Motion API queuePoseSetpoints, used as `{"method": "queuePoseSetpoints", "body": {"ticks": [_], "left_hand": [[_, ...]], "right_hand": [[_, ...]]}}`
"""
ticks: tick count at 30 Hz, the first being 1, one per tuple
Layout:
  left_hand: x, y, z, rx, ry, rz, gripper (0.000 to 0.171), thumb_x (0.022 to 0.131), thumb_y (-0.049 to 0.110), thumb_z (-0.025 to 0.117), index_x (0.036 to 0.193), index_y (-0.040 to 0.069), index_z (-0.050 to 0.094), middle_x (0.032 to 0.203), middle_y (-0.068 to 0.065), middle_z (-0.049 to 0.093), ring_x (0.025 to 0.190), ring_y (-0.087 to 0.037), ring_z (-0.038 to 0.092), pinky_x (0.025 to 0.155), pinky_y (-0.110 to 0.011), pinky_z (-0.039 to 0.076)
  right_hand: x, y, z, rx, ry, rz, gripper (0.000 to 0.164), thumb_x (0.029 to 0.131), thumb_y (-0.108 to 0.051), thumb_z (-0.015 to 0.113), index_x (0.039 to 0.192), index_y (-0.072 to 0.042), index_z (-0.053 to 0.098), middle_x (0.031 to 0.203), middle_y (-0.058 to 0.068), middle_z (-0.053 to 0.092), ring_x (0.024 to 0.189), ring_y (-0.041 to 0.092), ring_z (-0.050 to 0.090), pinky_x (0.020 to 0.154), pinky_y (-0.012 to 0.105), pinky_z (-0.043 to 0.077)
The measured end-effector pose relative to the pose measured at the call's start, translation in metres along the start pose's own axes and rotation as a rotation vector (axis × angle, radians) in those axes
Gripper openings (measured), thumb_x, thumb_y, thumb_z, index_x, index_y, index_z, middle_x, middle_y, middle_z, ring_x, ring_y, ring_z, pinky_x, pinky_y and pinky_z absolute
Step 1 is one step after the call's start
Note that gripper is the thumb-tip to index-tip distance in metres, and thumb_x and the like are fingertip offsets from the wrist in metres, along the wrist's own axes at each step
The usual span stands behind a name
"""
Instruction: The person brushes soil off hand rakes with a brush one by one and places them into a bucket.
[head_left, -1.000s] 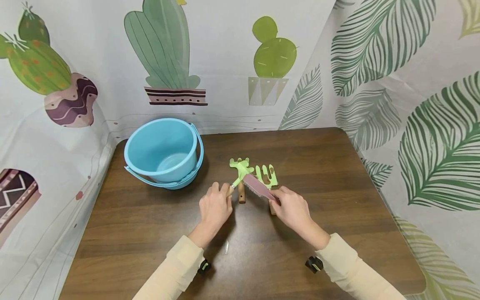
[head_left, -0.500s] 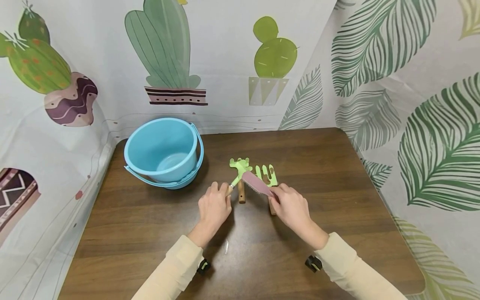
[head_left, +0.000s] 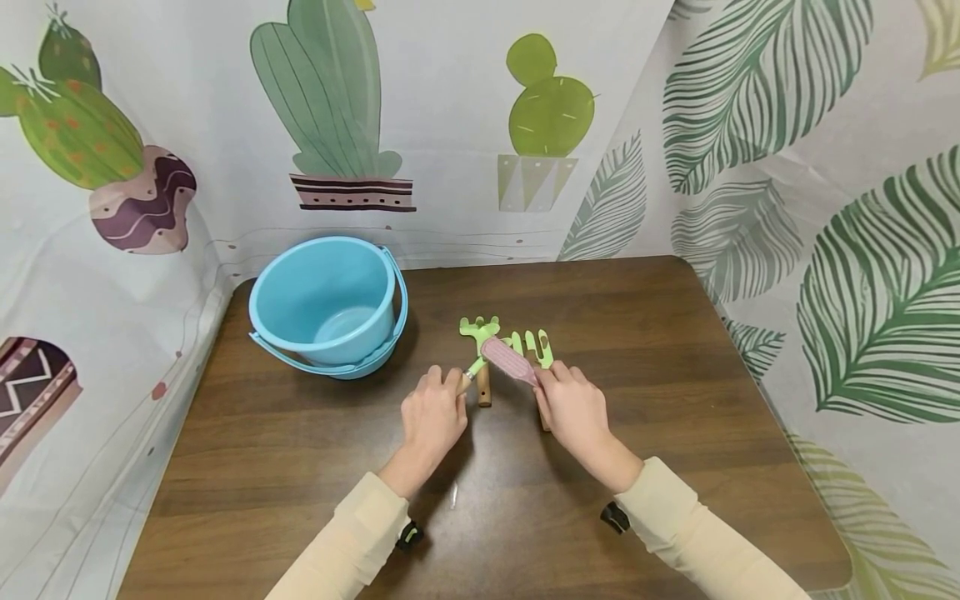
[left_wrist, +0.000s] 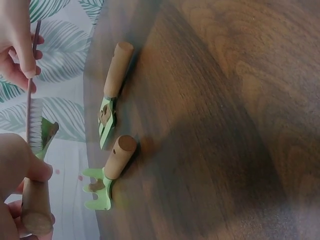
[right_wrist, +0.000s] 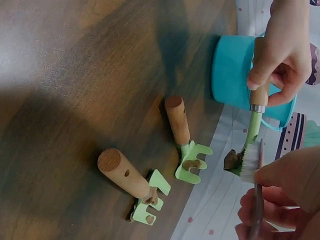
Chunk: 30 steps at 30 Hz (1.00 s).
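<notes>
My left hand (head_left: 433, 421) grips the wooden handle of a small garden trowel (right_wrist: 254, 125), its green blade crusted with brown dirt near the tip. In my right hand (head_left: 576, 408) is a pink scrub brush (head_left: 508, 361), pinched by its handle. Its white bristles (left_wrist: 36, 122) press against the trowel's green blade, which the brush partly hides in the head view. Beneath them on the table lie two more wooden-handled tools: a green hand rake (right_wrist: 189, 165) and a green hand fork (right_wrist: 150, 200), both with brown dirt on their prongs.
A light blue bucket (head_left: 322, 292) with its handle hanging down stands at the table's back left. The brown wooden table (head_left: 645, 333) ends against a cloth printed with cacti and leaves. A small whitish sliver (head_left: 453, 496) shows on the table near the front.
My right hand has shifted slightly left, and the brush has moved up and left along the trowel, its back turned more to view. My left hand has barely moved.
</notes>
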<state>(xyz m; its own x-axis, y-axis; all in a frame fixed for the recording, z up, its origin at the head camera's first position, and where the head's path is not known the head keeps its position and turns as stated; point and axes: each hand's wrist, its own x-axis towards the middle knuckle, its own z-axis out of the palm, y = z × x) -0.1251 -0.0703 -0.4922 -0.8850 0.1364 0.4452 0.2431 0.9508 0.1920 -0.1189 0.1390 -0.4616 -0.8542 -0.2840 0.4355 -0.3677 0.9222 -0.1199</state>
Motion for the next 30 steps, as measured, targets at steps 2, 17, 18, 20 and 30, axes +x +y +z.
{"method": "queuePoseSetpoints", "body": {"ticks": [2, 17, 18, 20, 30], "left_hand": [[0.0001, -0.0009, 0.0001, 0.005, 0.006, -0.007, 0.026, 0.067, 0.018, 0.075, 0.087, 0.013, 0.061, 0.07, -0.005, 0.048, 0.056, -0.024, 0.052, 0.038, -0.034, 0.036], [-0.0001, -0.0042, 0.0009, 0.003, -0.002, -0.022, 0.026, 0.067, 0.018, 0.075, 0.089, 0.013, 0.061, 0.072, -0.006, 0.049, 0.057, -0.024, 0.052, 0.039, -0.035, 0.037], [-0.0001, -0.0041, 0.0008, 0.003, -0.001, -0.021, 0.026, 0.067, 0.018, 0.075, 0.089, 0.013, 0.061, 0.072, -0.006, 0.049, 0.057, -0.024, 0.052, 0.039, -0.035, 0.037], [-0.0001, -0.0039, 0.0008, 0.004, 0.002, -0.017, 0.027, 0.067, 0.018, 0.075, 0.09, 0.013, 0.061, 0.072, -0.006, 0.049, 0.057, -0.024, 0.052, 0.039, -0.034, 0.037], [0.0005, -0.0037, 0.0025, -0.011, 0.024, -0.012, 0.025, 0.067, 0.017, 0.075, 0.088, 0.013, 0.061, 0.07, -0.005, 0.048, 0.055, -0.024, 0.05, 0.038, -0.034, 0.035]], "right_hand": [[-0.0007, -0.0011, -0.0003, 0.012, -0.029, 0.016, 0.019, 0.078, -0.016, 0.069, 0.096, -0.01, 0.069, 0.081, 0.004, 0.059, 0.065, 0.024, 0.056, 0.044, 0.041, 0.047], [-0.0043, 0.0025, -0.0039, 0.132, -0.145, 0.101, 0.017, 0.078, -0.018, 0.07, 0.094, -0.013, 0.071, 0.082, 0.001, 0.062, 0.066, 0.022, 0.062, 0.048, 0.04, 0.047], [-0.0046, 0.0029, -0.0043, 0.138, -0.149, 0.104, 0.017, 0.078, -0.018, 0.07, 0.094, -0.013, 0.071, 0.082, 0.001, 0.063, 0.066, 0.022, 0.062, 0.048, 0.04, 0.047], [-0.0055, 0.0039, -0.0043, 0.145, -0.152, 0.107, 0.018, 0.077, -0.018, 0.07, 0.094, -0.013, 0.071, 0.082, 0.001, 0.063, 0.066, 0.022, 0.063, 0.049, 0.039, 0.047], [-0.0099, 0.0064, -0.0061, 0.154, -0.136, 0.12, 0.019, 0.076, -0.017, 0.07, 0.095, -0.015, 0.071, 0.077, -0.002, 0.061, 0.059, 0.018, 0.057, 0.045, 0.036, 0.043]]}}
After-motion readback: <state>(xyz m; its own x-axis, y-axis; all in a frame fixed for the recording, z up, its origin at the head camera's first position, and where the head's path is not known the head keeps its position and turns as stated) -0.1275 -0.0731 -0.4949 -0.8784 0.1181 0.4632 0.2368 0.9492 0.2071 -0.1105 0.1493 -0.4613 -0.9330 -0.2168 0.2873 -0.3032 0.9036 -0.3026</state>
